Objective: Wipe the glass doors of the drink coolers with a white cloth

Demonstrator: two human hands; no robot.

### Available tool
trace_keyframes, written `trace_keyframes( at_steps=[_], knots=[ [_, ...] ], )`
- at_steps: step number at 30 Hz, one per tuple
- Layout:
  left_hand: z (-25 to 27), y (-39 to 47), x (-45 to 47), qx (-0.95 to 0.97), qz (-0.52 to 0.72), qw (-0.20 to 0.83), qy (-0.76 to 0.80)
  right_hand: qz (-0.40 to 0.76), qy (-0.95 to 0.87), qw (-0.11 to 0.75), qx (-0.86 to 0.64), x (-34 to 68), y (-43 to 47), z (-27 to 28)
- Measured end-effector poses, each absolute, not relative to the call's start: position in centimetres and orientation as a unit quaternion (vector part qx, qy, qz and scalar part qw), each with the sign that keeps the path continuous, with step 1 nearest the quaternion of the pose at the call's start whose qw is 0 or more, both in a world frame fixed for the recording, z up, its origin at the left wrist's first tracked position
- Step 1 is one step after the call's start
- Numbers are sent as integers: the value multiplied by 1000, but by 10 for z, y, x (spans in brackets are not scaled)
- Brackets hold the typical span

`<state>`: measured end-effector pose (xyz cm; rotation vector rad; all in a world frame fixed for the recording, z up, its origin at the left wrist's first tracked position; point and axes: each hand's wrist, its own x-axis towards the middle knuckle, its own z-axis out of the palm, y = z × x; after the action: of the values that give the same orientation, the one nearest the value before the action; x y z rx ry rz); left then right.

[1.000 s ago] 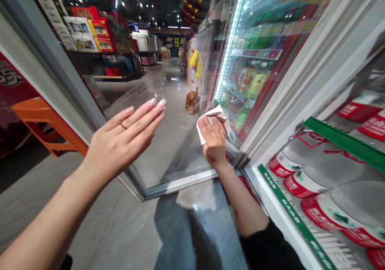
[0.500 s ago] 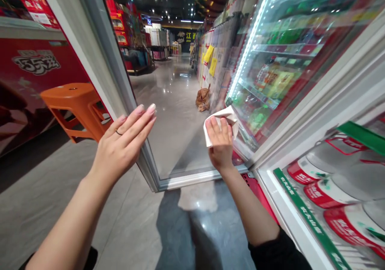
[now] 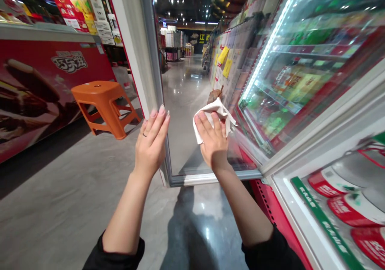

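My right hand [image 3: 215, 143] lies over a crumpled white cloth [image 3: 221, 108], pressing it against the lower part of a glass door [image 3: 185, 137]. The fingers are spread over the cloth and part of it bunches up past them. At the door's left edge, my left hand [image 3: 150, 145] is held flat with fingers stretched out, next to the pale door frame [image 3: 155, 81]. A thin dark ring shows on one finger. Nothing is in that hand, and whether its palm touches the frame is hidden. The door stands open from a lit drinks cooler on the right.
Large water bottles [image 3: 355, 206] with red labels fill the cooler's bottom shelf, behind a green strip [image 3: 327, 226]. An orange stool [image 3: 100, 95] and a red freezer chest [image 3: 51, 89] stand left. Through the glass show a brown bag [image 3: 215, 95] and stacked boxes.
My right hand has slid the cloth slightly left across the glass. My left hand stays by the frame, more upright. The view has turned left, showing more of the stool and freezer chest.
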<state>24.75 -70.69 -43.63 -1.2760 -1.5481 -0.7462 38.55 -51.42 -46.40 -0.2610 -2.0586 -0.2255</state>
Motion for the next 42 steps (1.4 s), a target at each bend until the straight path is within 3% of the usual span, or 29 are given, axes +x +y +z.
trace_keyframes(
  at_steps=[5,11,21,30,36,42],
  knots=[
    [-444,-708,250,-516,-307,484,-637,-112,-858,494,-85,401,-498,-481],
    [-455,-703,252,-487,-326,490,-645,-48,-852,505,-128,374,-538,-452],
    [-465,-718,245,-511,-312,486,-637,-136,-872,470,-9,375,-541,-473],
    [-463,-716,244,-508,-311,484,-641,-66,-866,493,-59,348,-585,-449],
    [-458,-723,244,-524,-314,445,-655,-113,-881,460,-2,365,-555,-476],
    [-456,-722,247,-524,-318,436,-659,-78,-856,509,-53,357,-560,-463]
  ],
)
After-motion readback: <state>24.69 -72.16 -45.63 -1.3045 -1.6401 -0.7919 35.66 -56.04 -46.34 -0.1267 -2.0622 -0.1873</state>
